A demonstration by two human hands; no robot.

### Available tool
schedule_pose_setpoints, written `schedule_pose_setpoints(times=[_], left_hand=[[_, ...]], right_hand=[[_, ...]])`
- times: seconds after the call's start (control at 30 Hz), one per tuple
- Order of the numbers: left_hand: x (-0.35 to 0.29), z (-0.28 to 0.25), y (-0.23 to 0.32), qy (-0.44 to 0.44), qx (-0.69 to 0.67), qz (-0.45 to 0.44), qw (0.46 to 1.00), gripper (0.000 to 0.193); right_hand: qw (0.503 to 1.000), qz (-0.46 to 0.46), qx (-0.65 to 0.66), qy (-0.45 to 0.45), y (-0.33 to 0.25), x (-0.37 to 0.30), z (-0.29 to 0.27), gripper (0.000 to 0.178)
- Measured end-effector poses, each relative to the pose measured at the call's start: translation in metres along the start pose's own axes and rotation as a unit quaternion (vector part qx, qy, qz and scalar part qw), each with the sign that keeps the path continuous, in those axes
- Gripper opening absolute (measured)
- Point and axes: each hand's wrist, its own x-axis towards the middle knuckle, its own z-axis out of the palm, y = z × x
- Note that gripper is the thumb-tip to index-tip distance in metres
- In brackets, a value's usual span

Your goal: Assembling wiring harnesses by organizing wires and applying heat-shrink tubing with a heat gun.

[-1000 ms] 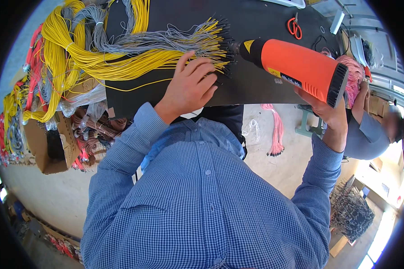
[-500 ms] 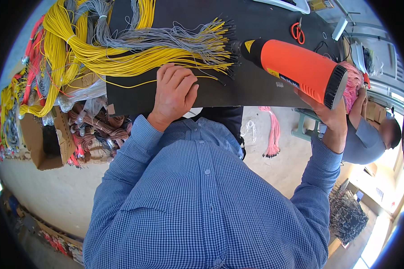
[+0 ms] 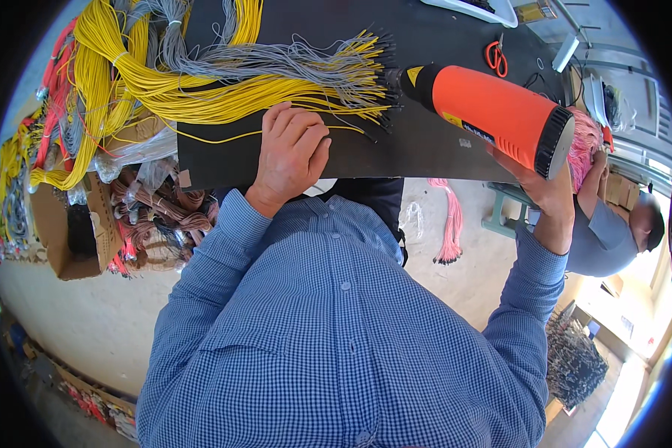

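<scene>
My right hand [image 3: 543, 190] is wrapped round the heat gun [image 3: 489, 112], an orange tool with a black nozzle and a black rear cap; the gun's body hides most of the fingers. Its nozzle faces left, close to the black tips of a bundle of yellow wires [image 3: 224, 104] and grey wires [image 3: 276, 63] laid across the table. At the near table edge rests my left hand [image 3: 293, 149], fingers loosely bent and lying on the surface. One separate yellow wire [image 3: 216, 140] runs beneath that hand, which does not appear to grip it.
Red-handled scissors [image 3: 496, 58] lie at the back right of the black table [image 3: 440, 160]. A white tray [image 3: 493, 9] stands beyond. An open cardboard box [image 3: 101, 231] and more wire bundles are at left. A co-worker [image 3: 612, 231] handles pink wires [image 3: 584, 138] at right.
Almost nothing differs. The heat gun's rear and my right hand have shifted very slightly left; my left hand stays in place.
</scene>
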Motion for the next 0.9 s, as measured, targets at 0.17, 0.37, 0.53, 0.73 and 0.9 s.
schedule_pose_setpoints(times=[0.17, 0.37, 0.53, 0.73, 0.9], left_hand=[[0.000, 0.001, -0.001, 0.008, -0.001, 0.003, 1.000, 0.017], [-0.001, 0.000, -0.001, 0.011, -0.007, -0.004, 1.000, 0.017], [-0.001, 0.001, -0.002, 0.016, -0.012, -0.007, 1.000, 0.018], [-0.001, 0.001, -0.002, 0.011, -0.009, -0.005, 1.000, 0.018], [0.006, 0.004, 0.001, -0.019, -0.001, 0.019, 1.000, 0.019]], right_hand=[[1.000, 0.009, -0.012, -0.010, 0.003, 0.001, 0.000, 0.050], [0.998, 0.019, -0.057, 0.003, -0.011, 0.001, -0.010, 0.054], [0.996, 0.088, 0.000, -0.004, -0.008, 0.003, -0.022, 0.065], [0.995, 0.068, -0.071, -0.028, -0.002, 0.000, -0.023, 0.065], [0.993, -0.001, 0.096, -0.063, 0.030, -0.006, -0.028, 0.066]])
